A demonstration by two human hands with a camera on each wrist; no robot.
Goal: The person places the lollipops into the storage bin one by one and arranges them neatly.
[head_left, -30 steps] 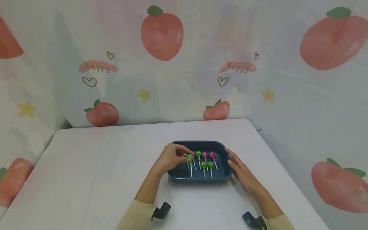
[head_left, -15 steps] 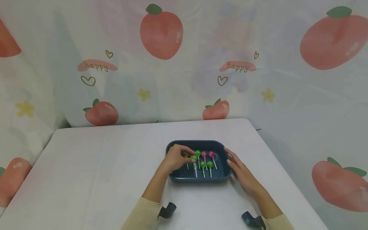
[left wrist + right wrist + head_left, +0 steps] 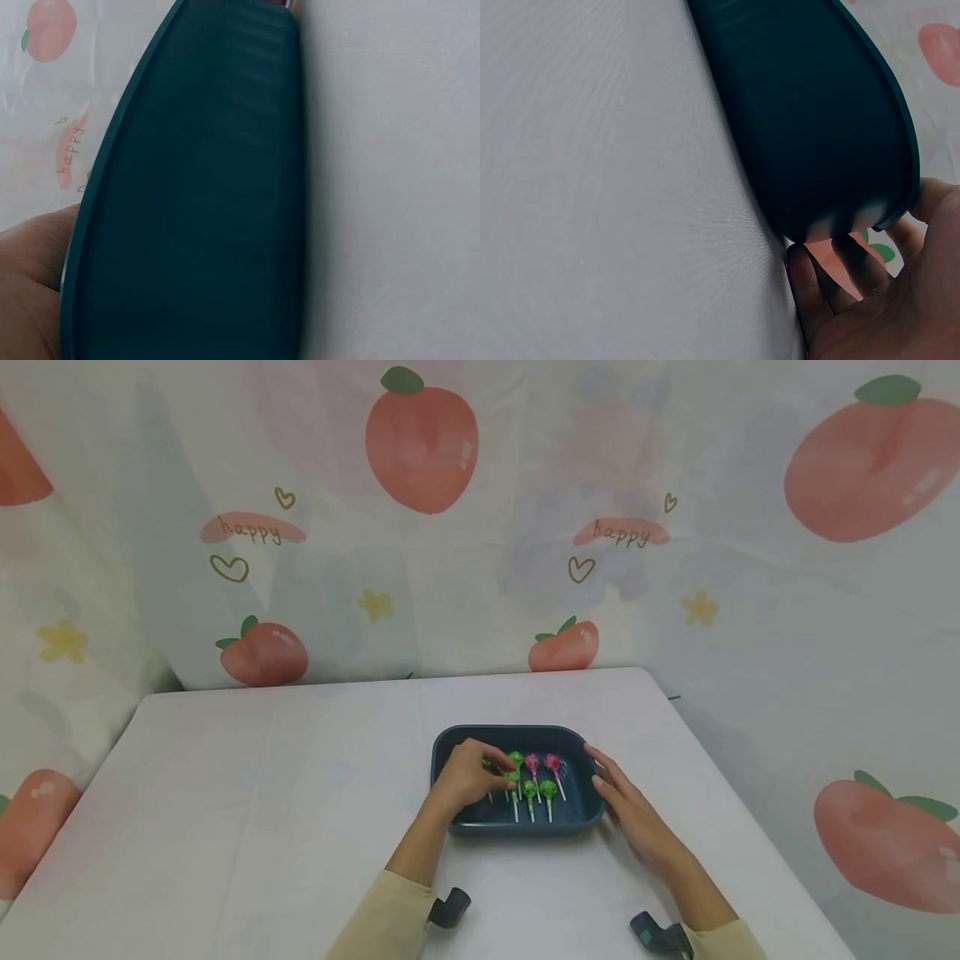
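A dark blue-green rectangular tray [image 3: 566, 828] stands on the white table, with several green-wrapped and pink-wrapped lollipops inside. My left hand [image 3: 467, 777] reaches over its left side, thumb and forefinger pinching a green lollipop [image 3: 515, 806] whose white stick points toward me. Just right of it lie a green lollipop [image 3: 529, 790] and another green lollipop [image 3: 548, 790]; behind them is a row with a pink lollipop [image 3: 552, 764]. My left hand hides part of the row. My right hand [image 3: 637, 822] rests with extended fingers against the tray's right end; the right wrist view shows fingertips [image 3: 799, 259] at the outer wall.
White cloth covers the table [image 3: 300, 793] on both sides of the tray. A curtain [image 3: 480, 568] printed with peaches hangs behind and beside it. Each sleeve has a small dark wrist camera [image 3: 450, 908] attached.
My left hand has moved right across the tray, carrying the pinched green lollipop to just beside the two front green ones. My right hand stays at the tray's right end.
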